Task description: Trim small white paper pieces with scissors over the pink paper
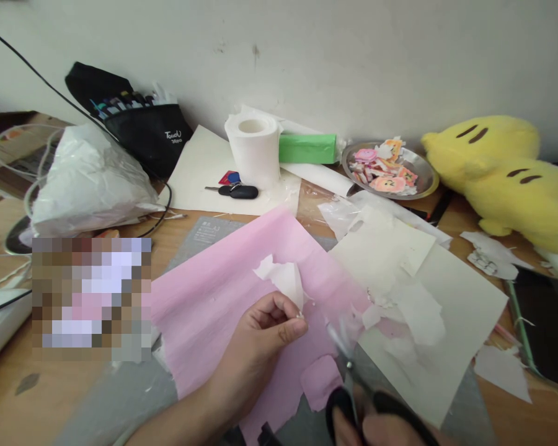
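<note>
My left hand (265,341) is closed in a pinch, with a small bit of white paper showing at the fingertips. Just beyond the fingers is a torn piece of white paper (286,279); whether it is one with the pinched bit is unclear. In my right hand (376,428), at the bottom edge, are black-handled scissors (349,365), blurred, with blades pointing away from me. Under my left hand spreads a large pink sheet (223,310). A small pink cut-out (320,381) lies near the scissors.
White paper sheets and scraps (418,310) lie to the right, beside a phone (544,322). Behind stand a paper roll (253,152), a car key (238,191), a metal bowl of paper cut-outs (390,170) and yellow plush toys (502,173). At left are a white bag (90,176) and a black pen case (144,133).
</note>
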Motion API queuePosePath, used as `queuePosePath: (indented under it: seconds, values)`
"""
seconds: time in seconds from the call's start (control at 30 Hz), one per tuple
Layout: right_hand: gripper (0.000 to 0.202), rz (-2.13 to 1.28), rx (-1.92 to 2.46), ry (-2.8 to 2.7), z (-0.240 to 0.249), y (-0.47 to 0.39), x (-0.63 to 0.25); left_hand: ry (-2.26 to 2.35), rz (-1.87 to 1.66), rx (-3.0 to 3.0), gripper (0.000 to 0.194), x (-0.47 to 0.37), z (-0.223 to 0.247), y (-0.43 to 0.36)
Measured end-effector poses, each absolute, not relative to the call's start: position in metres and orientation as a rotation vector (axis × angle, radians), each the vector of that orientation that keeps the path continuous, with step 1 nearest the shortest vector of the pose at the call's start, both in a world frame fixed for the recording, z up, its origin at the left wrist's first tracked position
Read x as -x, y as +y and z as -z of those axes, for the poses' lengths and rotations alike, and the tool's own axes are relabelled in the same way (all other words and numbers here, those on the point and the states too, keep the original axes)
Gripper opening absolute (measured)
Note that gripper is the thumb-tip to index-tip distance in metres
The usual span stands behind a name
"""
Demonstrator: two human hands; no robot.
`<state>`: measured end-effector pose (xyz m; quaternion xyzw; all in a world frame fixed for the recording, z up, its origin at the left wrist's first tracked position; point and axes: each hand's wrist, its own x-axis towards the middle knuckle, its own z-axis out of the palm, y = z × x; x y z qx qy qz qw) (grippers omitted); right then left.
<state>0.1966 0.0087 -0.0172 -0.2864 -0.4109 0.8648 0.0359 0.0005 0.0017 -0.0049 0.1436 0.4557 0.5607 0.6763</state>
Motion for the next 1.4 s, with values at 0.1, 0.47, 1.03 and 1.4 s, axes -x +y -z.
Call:
queuePosePath:
  seconds: [0.1, 0.47, 1.03, 1.4]
  values:
    - [0.047, -2.345, 0.842, -1.249, 0.021, 0.022, -0.200, 1.020, -1.291, -0.317, 0.023, 0.000, 0.005, 0.002]
    - [0.043, -1.509, 1.341, -1.683, 0.027, 0.036, -0.216, 1.070, -1.292, -0.436, 0.029, -0.002, 0.004, -0.002]
    - [0.037, -0.871, 0.593, -2.166, 0.000, 0.008, -0.184, 0.759, -1.018, -0.493, 0.039, -0.015, 0.007, -0.012]
    - [0.032, -1.035, 0.518, -2.263, -0.008, 0.024, -0.199, 0.907, -0.892, -0.643, 0.075, -0.020, 0.008, -0.014]
